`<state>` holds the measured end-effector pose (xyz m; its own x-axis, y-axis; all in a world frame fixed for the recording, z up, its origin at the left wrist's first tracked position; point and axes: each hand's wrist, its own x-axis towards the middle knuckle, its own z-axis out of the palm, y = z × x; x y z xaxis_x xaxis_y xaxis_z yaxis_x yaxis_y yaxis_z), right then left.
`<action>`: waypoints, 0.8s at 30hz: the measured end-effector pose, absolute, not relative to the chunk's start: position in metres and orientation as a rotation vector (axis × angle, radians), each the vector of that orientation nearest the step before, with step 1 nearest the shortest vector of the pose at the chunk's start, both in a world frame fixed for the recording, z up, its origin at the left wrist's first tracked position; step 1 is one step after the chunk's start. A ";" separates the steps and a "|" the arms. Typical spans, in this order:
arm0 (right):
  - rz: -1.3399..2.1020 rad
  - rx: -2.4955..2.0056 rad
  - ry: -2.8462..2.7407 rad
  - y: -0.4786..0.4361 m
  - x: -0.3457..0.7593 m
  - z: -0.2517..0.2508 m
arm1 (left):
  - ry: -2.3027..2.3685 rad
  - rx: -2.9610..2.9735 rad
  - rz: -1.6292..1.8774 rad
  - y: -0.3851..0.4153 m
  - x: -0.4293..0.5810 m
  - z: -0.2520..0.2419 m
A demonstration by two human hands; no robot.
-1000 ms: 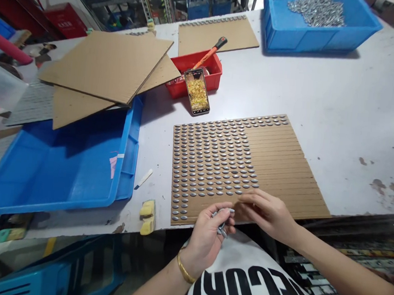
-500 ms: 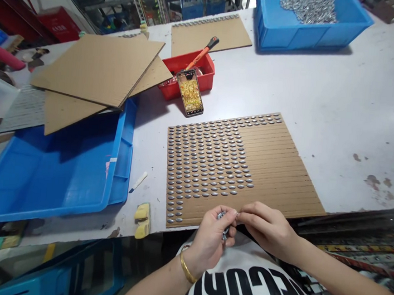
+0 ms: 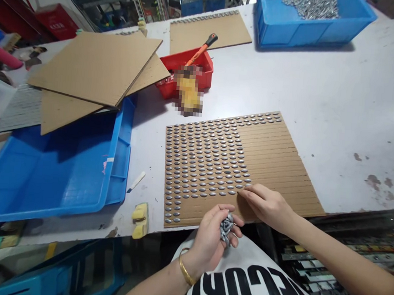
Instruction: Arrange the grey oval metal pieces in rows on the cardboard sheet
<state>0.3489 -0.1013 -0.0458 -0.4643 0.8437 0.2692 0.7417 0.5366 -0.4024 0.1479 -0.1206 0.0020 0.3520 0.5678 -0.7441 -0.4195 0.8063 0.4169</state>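
A corrugated cardboard sheet point(image 3: 277, 167) lies near the table's front edge, its left part covered with rows of small silver oval metal pieces point(image 3: 202, 161). Cupped just over the sheet's front edge, my left hand point(image 3: 210, 232) holds a heap of loose silver metal pieces point(image 3: 226, 227) against its curled fingers. My right hand point(image 3: 269, 207) is over the sheet, thumb and fingertips pinched together at the right end of the lowest long row. Whatever lies between those fingertips is hidden.
Left stands a large blue tray point(image 3: 117, 159) with cardboard sheets point(image 3: 101, 67) across it. A red box point(image 3: 205, 77) with an orange-handled tool point(image 3: 201, 50) and a pixelated object point(image 3: 189, 94) are behind. Farther back is a blue bin point(image 3: 294, 37) of metal pieces. Yellow blocks point(image 3: 140, 220) sit front left.
My right hand has moved away from my left hand, forward onto the cardboard sheet. My left hand has opened somewhat, showing more of the metal pieces in it.
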 end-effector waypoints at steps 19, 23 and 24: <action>0.113 -1.501 -2.441 -0.102 0.332 -0.040 | 1.025 0.166 0.638 -0.122 0.147 -0.002; 0.082 -1.616 -2.402 -0.102 0.326 -0.037 | 1.016 0.162 0.644 -0.123 0.147 -0.002; 0.076 -1.638 -2.393 -0.102 0.325 -0.036 | 1.016 0.170 0.641 -0.123 0.147 -0.002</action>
<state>0.3248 -0.1022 -0.0362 -0.3427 0.9245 0.1671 0.9120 0.3700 -0.1772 0.1469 -0.1229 -0.0021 0.3630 0.5713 -0.7361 -0.4188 0.8058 0.4188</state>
